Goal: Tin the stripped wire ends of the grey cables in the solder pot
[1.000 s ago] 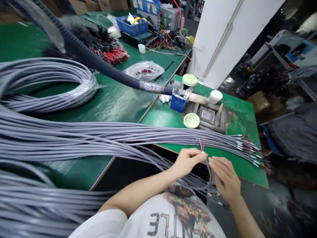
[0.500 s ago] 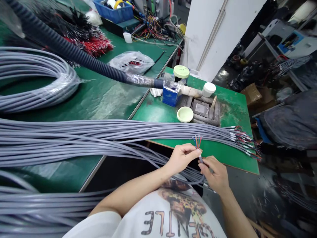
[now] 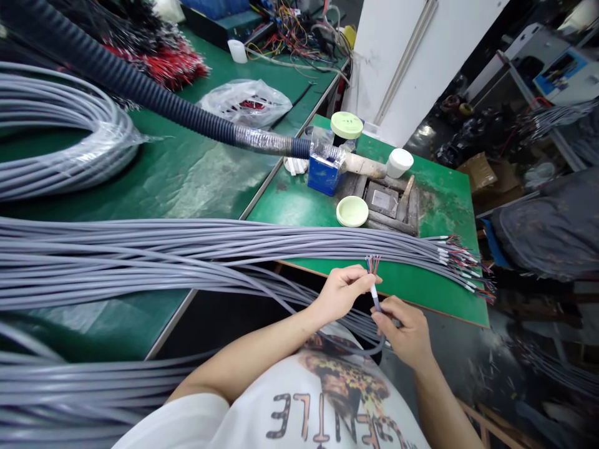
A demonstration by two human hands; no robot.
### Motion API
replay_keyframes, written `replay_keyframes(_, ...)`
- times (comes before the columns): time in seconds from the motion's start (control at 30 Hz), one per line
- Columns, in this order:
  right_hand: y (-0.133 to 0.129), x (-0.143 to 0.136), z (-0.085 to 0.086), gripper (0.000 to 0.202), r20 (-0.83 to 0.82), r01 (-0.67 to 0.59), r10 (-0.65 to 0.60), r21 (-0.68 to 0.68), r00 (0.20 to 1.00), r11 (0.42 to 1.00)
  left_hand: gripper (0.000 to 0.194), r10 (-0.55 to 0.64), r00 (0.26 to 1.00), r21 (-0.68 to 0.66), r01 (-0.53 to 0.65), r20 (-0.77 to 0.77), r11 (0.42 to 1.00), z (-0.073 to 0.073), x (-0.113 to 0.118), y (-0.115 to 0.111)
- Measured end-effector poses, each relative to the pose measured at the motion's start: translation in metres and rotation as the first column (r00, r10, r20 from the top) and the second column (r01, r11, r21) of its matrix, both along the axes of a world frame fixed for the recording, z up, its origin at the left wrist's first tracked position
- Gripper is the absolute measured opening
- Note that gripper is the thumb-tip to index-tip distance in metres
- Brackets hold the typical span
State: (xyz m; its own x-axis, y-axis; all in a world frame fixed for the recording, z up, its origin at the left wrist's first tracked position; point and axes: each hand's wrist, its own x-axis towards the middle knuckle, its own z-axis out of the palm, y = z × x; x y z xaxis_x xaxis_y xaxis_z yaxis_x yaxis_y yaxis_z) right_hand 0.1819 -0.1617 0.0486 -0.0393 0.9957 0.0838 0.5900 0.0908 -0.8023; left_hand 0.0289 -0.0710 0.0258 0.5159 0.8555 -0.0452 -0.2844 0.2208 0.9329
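Between my hands stands the end of a grey multi-core cable [image 3: 377, 304], its thin coloured wires [image 3: 373, 264] fanned out at the top and a white sleeve or wrap [image 3: 374, 290] just below them. My left hand [image 3: 344, 290] pinches the base of the wires with thumb and fingers. Lower down, my right hand [image 3: 406, 327] grips the grey jacket, and the cable loops away beneath it toward my body. Just beyond, a long bundle of grey cables [image 3: 262, 240] lies across the bench, with stripped ends [image 3: 463, 265] at the right.
On the green board [image 3: 444, 193] stand a small solder pot [image 3: 384, 199], a pale green dish [image 3: 352, 211], a white tub [image 3: 399, 163], a lidded jar [image 3: 346, 126] and a blue box [image 3: 324, 174]. A black corrugated hose [image 3: 187, 112] crosses above the bench. Coiled cable [image 3: 112, 149] lies left.
The wires at the cable's tip are gathered closer together and more upright. More of the white sleeve shows below my left fingers. The view has shifted slightly.
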Motion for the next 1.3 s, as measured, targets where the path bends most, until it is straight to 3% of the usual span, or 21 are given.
replay_keyframes(0.1, 0.001, -0.003, -0.007, 0.022, -0.230, -0.012, -0.031, -0.182, 0.973, 0.983, 0.029, -0.059, 0.997, -0.031, 0.061, 0.049, 0.998, -0.002, 0.002, -0.002)
replay_keyframes(0.2, 0.003, -0.007, -0.015, 0.028, -0.370, -0.007, -0.087, -0.245, 0.925, 0.970, 0.030, -0.092, 0.993, -0.068, 0.097, 0.075, 0.993, -0.004, 0.003, -0.004)
replay_keyframes(0.4, 0.007, -0.012, -0.016, 0.026, -0.378, 0.059, -0.154, -0.251, 0.913, 0.966, 0.033, -0.078, 0.995, -0.098, 0.084, 0.069, 0.992, -0.005, 0.000, -0.003)
replay_keyframes(0.93, 0.009, -0.013, -0.012, 0.030, -0.393, 0.063, -0.164, -0.258, 0.905, 0.964, 0.033, -0.054, 0.983, -0.201, 0.089, 0.174, 0.976, 0.003, -0.001, -0.001)
replay_keyframes(1.1, 0.010, -0.013, -0.015, 0.031, -0.426, 0.057, -0.170, -0.264, 0.889, 0.963, 0.031, 0.061, 0.981, -0.326, 0.003, 0.186, 0.946, 0.001, 0.001, 0.000)
replay_keyframes(1.3, 0.013, -0.017, -0.015, 0.033, -0.525, 0.043, -0.178, -0.258, 0.832, 0.965, 0.031, 0.110, 0.979, -0.338, -0.046, 0.171, 0.940, 0.004, 0.000, 0.000)
